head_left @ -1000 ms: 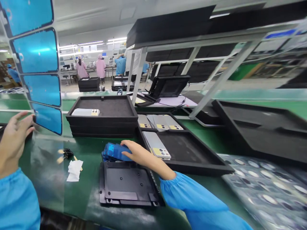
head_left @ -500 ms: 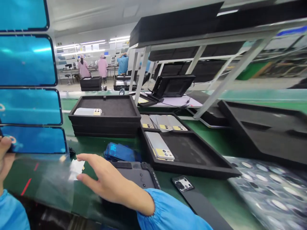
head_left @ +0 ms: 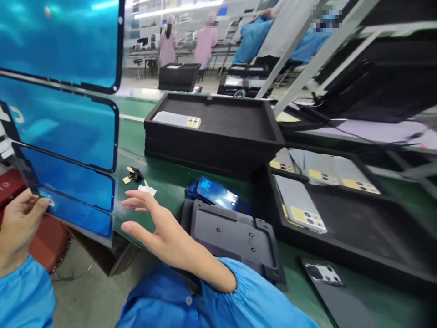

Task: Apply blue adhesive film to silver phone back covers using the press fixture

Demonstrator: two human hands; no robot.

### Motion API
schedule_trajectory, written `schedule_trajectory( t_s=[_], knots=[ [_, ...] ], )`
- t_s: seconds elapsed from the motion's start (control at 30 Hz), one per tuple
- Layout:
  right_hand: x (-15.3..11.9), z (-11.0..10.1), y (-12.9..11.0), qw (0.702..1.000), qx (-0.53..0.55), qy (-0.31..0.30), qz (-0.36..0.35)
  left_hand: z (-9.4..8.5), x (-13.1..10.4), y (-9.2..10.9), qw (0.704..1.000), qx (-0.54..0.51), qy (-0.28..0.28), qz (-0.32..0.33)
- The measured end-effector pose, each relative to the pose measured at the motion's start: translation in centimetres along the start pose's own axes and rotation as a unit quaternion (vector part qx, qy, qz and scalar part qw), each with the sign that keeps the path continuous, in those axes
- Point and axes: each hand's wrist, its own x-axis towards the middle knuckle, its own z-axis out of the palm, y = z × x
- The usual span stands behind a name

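Note:
My left hand (head_left: 20, 223) pinches the lower left corner of a clear sheet bearing several blue, black-edged phone-shaped films (head_left: 71, 123), held up and curving at the left. My right hand (head_left: 153, 218) has its fingers apart, just right of the sheet's lower edge, with nothing visible in it. Beyond its fingertips lie a white scrap of paper (head_left: 149, 189) and a small black piece with tan tabs (head_left: 134, 174). Beside the right wrist sits a dark grey fixture (head_left: 235, 234) with a phone-shaped recess. Behind it is a pile of blue film pieces (head_left: 218, 193).
Stacked black trays (head_left: 211, 146) hold one phone back cover (head_left: 175, 119). Another black tray (head_left: 362, 228) at the right holds several covers (head_left: 300, 202). A dark phone part (head_left: 336, 291) lies in front. A red stool (head_left: 51, 237) stands lower left; people work in the background.
The view has swung left and down. The film sheet has tilted and shows its lower edge bent. My right hand stays open near it.

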Motion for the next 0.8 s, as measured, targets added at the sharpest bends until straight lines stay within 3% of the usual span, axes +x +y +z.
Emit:
schedule_trajectory(
  t_s=[0.2,0.3,0.53,0.8],
  knots=[
    [1.1,2.6,-0.9,0.989,0.114,0.091,-0.02,0.4,-2.1,-3.0,0.993,0.057,-0.097,-0.047],
    [1.7,3.7,-0.4,0.985,0.071,0.157,-0.013,0.4,-2.5,-5.8,0.986,0.07,-0.133,-0.071],
    [2.0,5.3,5.0,0.976,-0.01,0.212,0.042,-0.1,-3.8,-11.6,0.979,0.082,-0.153,-0.11],
    [2.3,6.5,9.2,0.971,-0.052,0.229,0.047,0.9,-5.6,-13.7,0.979,0.127,-0.119,-0.108]
  ],
)
